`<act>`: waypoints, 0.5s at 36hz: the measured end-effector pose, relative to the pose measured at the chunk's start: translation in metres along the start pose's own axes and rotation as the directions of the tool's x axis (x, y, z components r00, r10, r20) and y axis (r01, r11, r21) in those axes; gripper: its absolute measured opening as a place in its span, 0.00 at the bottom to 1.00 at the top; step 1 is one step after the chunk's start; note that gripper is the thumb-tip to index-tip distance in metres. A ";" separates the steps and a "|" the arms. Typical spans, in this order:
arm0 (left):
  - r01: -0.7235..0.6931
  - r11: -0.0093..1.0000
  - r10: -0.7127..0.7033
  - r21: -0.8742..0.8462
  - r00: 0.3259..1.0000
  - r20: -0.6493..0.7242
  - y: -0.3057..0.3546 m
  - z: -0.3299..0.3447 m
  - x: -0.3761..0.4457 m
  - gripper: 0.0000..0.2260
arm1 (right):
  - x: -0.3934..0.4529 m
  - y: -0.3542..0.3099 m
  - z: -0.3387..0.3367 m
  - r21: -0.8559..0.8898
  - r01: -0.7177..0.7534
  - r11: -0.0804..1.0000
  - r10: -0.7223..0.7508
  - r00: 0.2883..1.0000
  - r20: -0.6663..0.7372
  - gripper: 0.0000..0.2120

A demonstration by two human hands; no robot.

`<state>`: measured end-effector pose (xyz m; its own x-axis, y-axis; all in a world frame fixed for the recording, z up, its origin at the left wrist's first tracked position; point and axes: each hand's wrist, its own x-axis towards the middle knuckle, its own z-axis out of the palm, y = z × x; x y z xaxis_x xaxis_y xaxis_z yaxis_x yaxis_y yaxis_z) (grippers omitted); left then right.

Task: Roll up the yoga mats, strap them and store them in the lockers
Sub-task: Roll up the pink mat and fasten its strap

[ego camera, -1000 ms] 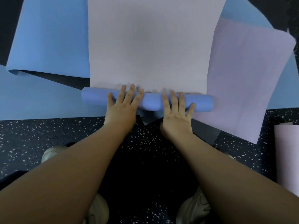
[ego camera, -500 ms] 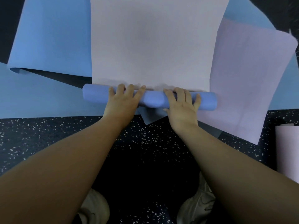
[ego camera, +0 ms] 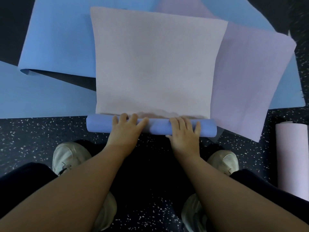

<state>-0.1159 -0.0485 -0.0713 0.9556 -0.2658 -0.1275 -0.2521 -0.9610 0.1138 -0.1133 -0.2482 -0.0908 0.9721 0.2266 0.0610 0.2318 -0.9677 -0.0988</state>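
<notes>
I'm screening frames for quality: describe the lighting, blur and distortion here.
Head view: dim, bluish light; soft shadow under the hands on the pink mat; wide-angle bending bows the mat edges; slight softness at the left hand and right hand fingertips; no glare.

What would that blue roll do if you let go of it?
The rolled mat would probably spring open a bit: no strap shows, and both hands, left hand and right hand, press it down. Being round, it could roll. It looks soft and bendy.
</notes>
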 end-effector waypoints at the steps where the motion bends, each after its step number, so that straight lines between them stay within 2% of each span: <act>1: -0.009 1.000 0.009 -0.004 1.000 0.009 0.001 0.001 -0.004 0.35 | -0.005 -0.001 0.000 -0.004 -0.002 1.000 0.002 1.000 0.002 0.30; 7: -0.018 0.999 0.021 -0.040 0.998 0.051 0.010 0.009 -0.031 0.33 | -0.039 -0.010 -0.003 0.001 -0.040 0.999 0.040 0.995 0.092 0.30; 10: -0.029 0.999 0.031 -0.046 0.999 0.038 0.012 0.011 -0.039 0.33 | -0.049 -0.012 -0.005 -0.009 -0.050 0.999 0.051 0.994 0.098 0.21; 14: -0.015 0.998 0.015 -0.061 1.000 0.010 0.013 0.012 -0.044 0.28 | -0.053 -0.011 -0.007 0.018 -0.055 0.998 0.051 0.983 0.176 0.29; 18: -0.032 0.997 0.037 -0.069 0.997 0.073 0.007 0.014 -0.039 0.32 | -0.051 -0.009 -0.011 0.000 -0.052 0.999 0.051 0.979 0.197 0.28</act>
<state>-0.1569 -0.0464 -0.0793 0.9317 -0.3065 -0.1949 -0.2719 -0.9443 0.1853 -0.1653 -0.2521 -0.0823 0.9707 0.1944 -0.1410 0.1811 -0.9782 -0.1018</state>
